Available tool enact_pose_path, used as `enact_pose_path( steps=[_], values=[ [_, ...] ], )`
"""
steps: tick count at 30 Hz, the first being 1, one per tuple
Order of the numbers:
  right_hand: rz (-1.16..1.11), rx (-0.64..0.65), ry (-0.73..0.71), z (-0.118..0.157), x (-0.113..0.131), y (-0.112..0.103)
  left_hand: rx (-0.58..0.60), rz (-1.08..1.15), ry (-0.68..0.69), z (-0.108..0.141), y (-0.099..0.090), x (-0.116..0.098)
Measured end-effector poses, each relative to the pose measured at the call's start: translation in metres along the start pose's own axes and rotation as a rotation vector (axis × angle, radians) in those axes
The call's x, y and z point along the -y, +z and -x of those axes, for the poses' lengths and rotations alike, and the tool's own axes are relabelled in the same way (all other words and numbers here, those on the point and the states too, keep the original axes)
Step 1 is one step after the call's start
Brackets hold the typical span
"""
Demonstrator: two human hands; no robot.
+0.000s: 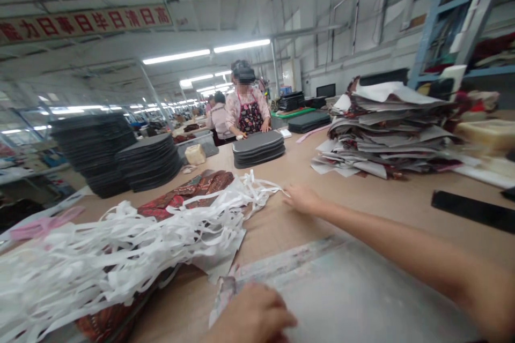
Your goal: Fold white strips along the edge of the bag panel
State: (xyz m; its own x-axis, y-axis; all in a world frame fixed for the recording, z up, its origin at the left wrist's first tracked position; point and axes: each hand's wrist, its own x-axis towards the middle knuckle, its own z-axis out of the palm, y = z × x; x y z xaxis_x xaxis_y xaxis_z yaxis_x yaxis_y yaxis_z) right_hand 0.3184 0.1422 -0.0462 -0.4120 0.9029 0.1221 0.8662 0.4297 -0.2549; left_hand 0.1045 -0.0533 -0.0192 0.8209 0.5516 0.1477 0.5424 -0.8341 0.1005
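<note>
Reaching across the brown tabletop, my right hand [302,199] is closed with its fingertips at the loose end of the white fabric strips [169,236]. These thin strips lie in a tangled heap on the left, over reddish-brown patterned cloth [193,193]. My left hand [255,313] is low in the view, above the left edge of a large greyish translucent sheet [346,289]. Its fingers are loosely bent and apart, slightly blurred, with nothing visible in them. A bit of patterned material [225,292] shows beside that hand at the sheet's edge.
Across the table [298,171], a person [249,107] in an apron touches a stack of dark grey rounded panels [258,150]. Taller dark stacks [94,150] stand left. At right are a pile of grey-white and patterned sheets [386,128] and a black bar [475,210].
</note>
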Motion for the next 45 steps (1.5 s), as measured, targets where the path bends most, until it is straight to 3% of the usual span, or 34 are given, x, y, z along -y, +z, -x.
enact_pose_path(
  steps=[4,7,12,15,17,19,23,25,27,29,32,34,40,45],
  values=[
    [-0.055,-0.078,0.099,-0.026,-0.011,0.022,-0.123,-0.144,-0.221,-0.052,0.010,0.061],
    [-0.169,-0.087,0.118,-0.031,-0.024,0.021,-0.140,-0.370,-0.288,-0.081,0.023,0.106],
    [-0.352,-0.155,0.187,-0.007,-0.075,-0.015,-0.160,-0.392,-0.384,-0.096,0.036,0.168],
    [-0.425,-0.236,0.290,0.023,-0.115,-0.040,-0.188,-0.334,-0.470,-0.093,0.031,0.186],
    [-0.476,-0.245,0.345,0.042,-0.129,-0.050,-0.220,-0.261,-0.502,-0.095,0.025,0.184],
    [-0.611,-0.220,0.355,0.058,-0.126,-0.054,-0.240,-0.154,-0.505,-0.102,0.020,0.170],
    [-0.969,-0.098,0.244,0.078,-0.074,-0.054,-0.143,0.180,-0.458,-0.121,0.027,0.113],
    [-1.047,0.035,0.157,0.085,-0.042,-0.052,-0.041,0.501,-0.439,-0.127,0.035,0.081],
    [-1.071,0.208,0.065,0.093,-0.017,-0.049,0.012,1.034,-0.447,-0.129,0.039,0.057],
    [-1.052,0.324,0.013,0.100,-0.005,-0.045,-0.059,1.493,-0.487,-0.129,0.037,0.043],
    [-1.007,0.428,0.013,0.108,-0.005,-0.040,-0.268,1.801,-0.583,-0.124,0.026,0.039],
    [-0.979,0.509,-0.001,0.112,-0.008,-0.038,-0.380,1.897,-0.641,-0.119,0.018,0.043],
    [-0.807,0.823,-0.058,0.122,-0.005,-0.040,-0.718,1.881,-0.783,-0.091,0.008,0.056],
    [-0.797,0.921,0.014,0.130,-0.019,-0.031,-0.847,1.811,-0.918,-0.052,0.005,0.065]
  ],
)
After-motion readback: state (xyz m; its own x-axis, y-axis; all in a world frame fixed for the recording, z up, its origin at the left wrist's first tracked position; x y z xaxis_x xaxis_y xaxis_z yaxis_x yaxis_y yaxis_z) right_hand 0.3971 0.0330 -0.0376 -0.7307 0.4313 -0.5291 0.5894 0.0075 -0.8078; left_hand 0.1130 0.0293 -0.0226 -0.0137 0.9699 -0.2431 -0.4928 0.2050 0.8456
